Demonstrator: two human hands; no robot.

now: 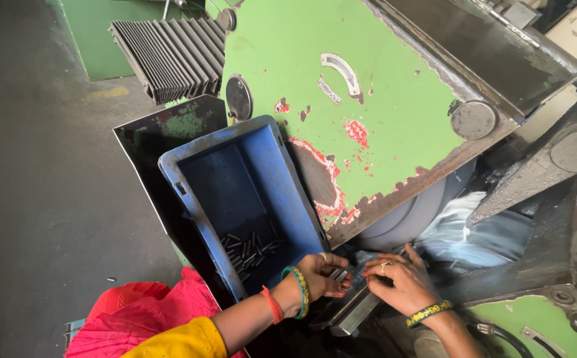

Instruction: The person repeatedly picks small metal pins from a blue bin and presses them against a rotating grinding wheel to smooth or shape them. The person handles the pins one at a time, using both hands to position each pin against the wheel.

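The crate (249, 192) is blue, its small pins (252, 248) dark grey. The machine housing (341, 99) is pale green — chipped to red and bare grey along its lower edge. The bellows (169, 56) are black-ribbed. The left hand (325, 275) wears green and orange bangles; the right hand (401, 282) a black-and-yellow patterned band. The clothing (149, 325) is pink-red with a yellow sleeve — the floor (37, 199) dark grey.

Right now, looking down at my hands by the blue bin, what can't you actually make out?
Head view only:
- Small metal piece at the left hand: fingers cover most of it.
- Right hand fingertips: hidden between the hands, over the metal rail.
- Dark pins in the blue bin: too small to count.
- Grinding wheel: mostly behind the green guard, blurred by coolant.
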